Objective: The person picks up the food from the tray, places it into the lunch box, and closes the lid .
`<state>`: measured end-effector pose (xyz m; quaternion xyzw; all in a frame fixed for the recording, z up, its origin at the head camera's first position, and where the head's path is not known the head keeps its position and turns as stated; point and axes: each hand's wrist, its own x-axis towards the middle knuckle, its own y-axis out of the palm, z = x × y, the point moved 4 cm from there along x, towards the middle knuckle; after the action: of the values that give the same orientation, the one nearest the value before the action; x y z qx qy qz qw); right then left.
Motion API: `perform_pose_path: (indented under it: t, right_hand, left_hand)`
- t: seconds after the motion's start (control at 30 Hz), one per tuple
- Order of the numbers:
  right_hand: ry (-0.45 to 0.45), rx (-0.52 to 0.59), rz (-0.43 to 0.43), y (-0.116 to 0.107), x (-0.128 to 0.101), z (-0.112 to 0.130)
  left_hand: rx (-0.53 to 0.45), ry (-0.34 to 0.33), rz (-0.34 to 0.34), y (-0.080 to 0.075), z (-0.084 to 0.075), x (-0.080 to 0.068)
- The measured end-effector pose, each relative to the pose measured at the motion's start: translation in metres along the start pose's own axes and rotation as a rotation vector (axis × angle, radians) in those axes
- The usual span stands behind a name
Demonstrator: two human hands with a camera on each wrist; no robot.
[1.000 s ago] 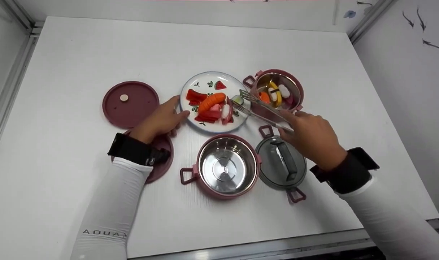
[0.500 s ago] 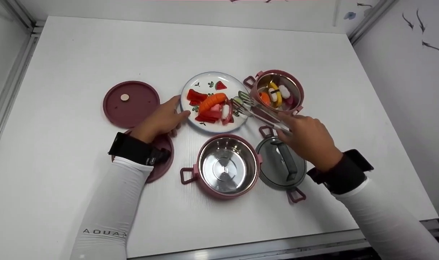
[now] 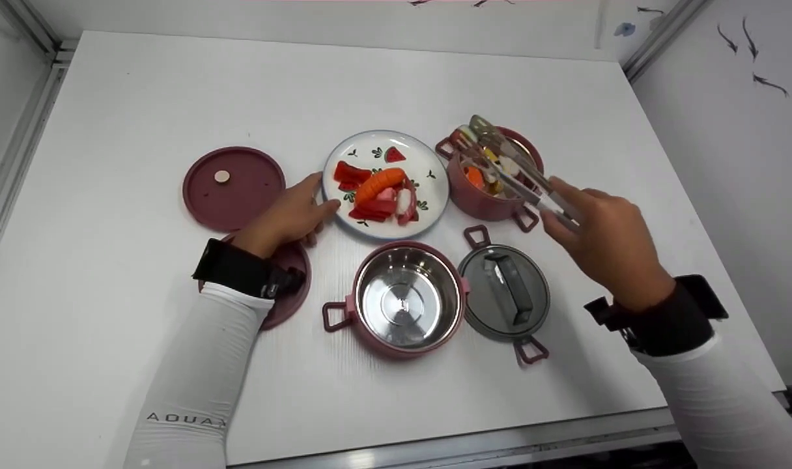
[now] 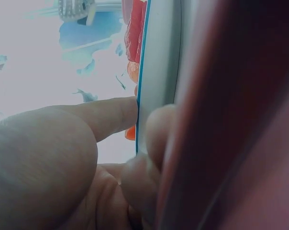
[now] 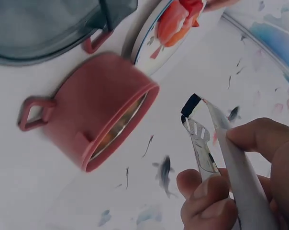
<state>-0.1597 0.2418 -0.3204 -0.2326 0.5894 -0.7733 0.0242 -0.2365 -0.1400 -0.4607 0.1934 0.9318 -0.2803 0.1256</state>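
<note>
Head view, contents by size. White table (image 3: 142,365) with a finely ribbed top, metal-framed edges, white walls around it; the right wall bore small dark fish decals (image 3: 754,49). Two maroon round lids (image 3: 233,187) lay at the left. One empty steel-lined pink pot (image 3: 406,301) stood near the front edge, a grey lid with handle (image 3: 505,293) touching it on the right. A patterned plate (image 3: 422,153) held a toy carrot (image 3: 380,182) and red food pieces. A second pink pot (image 3: 484,195), filled with toy food, stood just right of the plate. Left hand (image 3: 288,218) rested on the plate's left rim, fingers relaxed and lightly spread. Right hand (image 3: 608,241) gripped metal tongs (image 3: 500,153), fingers curled round the handles, tips pinching a small pale piece above the filled pot.
</note>
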Motion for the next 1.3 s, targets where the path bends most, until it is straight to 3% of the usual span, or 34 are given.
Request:
perform_pose_path:
  t: [0.1, 0.27, 0.43, 0.63, 0.93, 1.13, 1.3]
  right_hand:
    - [0.024, -0.012, -0.030, -0.001, 0.001, -0.015]
    - [0.058, -0.021, -0.007, 0.007, 0.001, -0.030]
    - [0.100, -0.019, 0.037, 0.013, 0.002, -0.036]
    - [0.103, -0.016, 0.014, 0.012, 0.003, -0.037]
    - [0.014, 0.050, -0.018, 0.011, -0.003, -0.013]
    - [-0.038, 0.108, 0.084, 0.028, -0.009, 0.010]
    - [-0.032, 0.078, 0.185, 0.044, -0.012, 0.020]
  left_hand:
    - [-0.001, -0.004, -0.003, 0.000, 0.001, 0.000]
    - [-0.004, -0.006, 0.000, 0.000, 0.001, 0.000]
    - [-0.012, -0.001, 0.000, -0.001, -0.002, -0.001]
    - [-0.035, -0.007, 0.001, -0.001, -0.004, -0.002]
    - [-0.015, -0.001, -0.001, -0.001, -0.002, -0.002]
    - [-0.014, -0.006, -0.001, -0.001, 0.001, -0.001]
    - [-0.017, -0.006, 0.000, -0.001, 0.000, -0.001]
